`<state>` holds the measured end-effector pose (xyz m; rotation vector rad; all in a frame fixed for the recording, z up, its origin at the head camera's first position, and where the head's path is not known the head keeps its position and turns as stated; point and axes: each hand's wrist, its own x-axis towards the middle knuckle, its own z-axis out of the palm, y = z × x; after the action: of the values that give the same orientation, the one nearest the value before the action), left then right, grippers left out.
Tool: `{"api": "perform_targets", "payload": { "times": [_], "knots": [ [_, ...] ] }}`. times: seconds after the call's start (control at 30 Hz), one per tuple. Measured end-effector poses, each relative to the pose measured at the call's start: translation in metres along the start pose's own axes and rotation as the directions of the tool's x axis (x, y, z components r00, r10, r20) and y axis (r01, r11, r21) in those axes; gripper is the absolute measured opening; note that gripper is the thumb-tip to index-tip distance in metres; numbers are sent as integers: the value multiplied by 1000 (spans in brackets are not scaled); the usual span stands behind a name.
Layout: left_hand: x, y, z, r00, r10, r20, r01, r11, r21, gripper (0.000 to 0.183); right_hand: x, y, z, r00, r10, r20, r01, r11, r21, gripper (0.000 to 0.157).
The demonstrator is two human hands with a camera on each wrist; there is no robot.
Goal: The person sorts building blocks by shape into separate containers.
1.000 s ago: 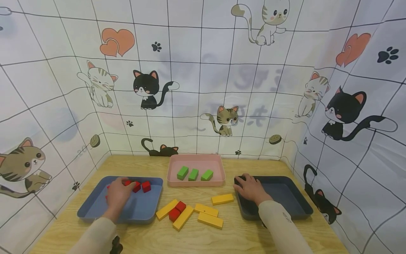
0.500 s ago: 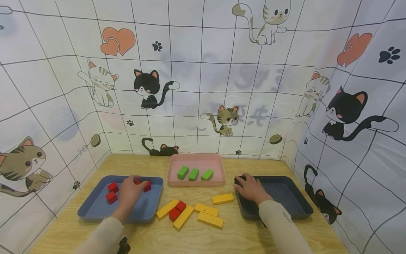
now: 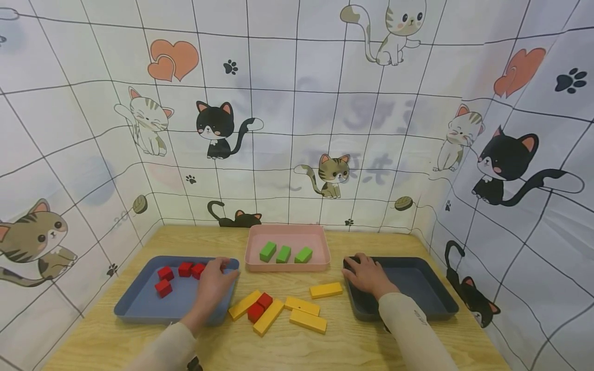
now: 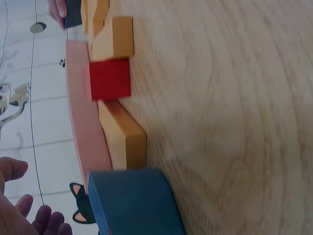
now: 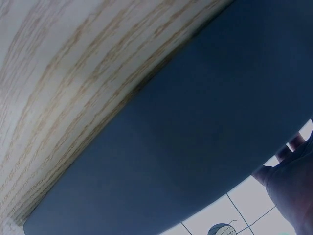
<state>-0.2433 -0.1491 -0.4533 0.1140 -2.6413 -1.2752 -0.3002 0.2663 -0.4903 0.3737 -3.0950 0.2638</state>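
In the head view my left hand (image 3: pixel 214 282) is over the right part of the blue tray (image 3: pixel 139 304). Its thumb and fingers (image 4: pixel 43 219) stand apart in the left wrist view, with nothing seen between them. Several red cubes (image 3: pixel 163 288) lie in that tray, the nearest one (image 3: pixel 197 270) right beside the hand; the spot under the hand is hidden. My right hand (image 3: pixel 366 274) rests on the left rim of the dark tray (image 3: pixel 417 288), fingers (image 5: pixel 285 152) showing past the rim in the right wrist view.
Two red cubes (image 3: pixel 255 312) lie between yellow blocks (image 3: pixel 268 318) on the wooden table (image 3: pixel 278 355). More yellow blocks (image 3: pixel 308 321) are to their right. Behind, a pink tray (image 3: pixel 287 234) holds three green blocks (image 3: pixel 283 254). A cat-print cloth (image 3: pixel 274 129) surrounds the table.
My left hand has moved rightward across the blue tray, uncovering red cubes at its left and covering the rightmost one. The right hand stays on the dark tray.
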Motion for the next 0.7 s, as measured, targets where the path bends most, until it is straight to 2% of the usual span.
{"api": "perform_targets", "payload": {
  "times": [0.13,0.33,0.57,0.7],
  "knots": [
    [-10,10,9,999,24,27,-24,999,-33,43,0,0,0,1000,1,-2,-1,1000,3,54],
    [-25,19,27,998,37,55,-35,999,-27,38,-1,1,0,1000,-3,0,3,1000,4,55],
    [-40,22,47,995,70,73,-68,997,-21,36,0,1,0,1000,-3,-4,3,1000,0,54],
    [-47,20,56,994,44,105,-44,999,0,39,0,1,0,1000,-3,-3,3,1000,1,54]
  ]
}}
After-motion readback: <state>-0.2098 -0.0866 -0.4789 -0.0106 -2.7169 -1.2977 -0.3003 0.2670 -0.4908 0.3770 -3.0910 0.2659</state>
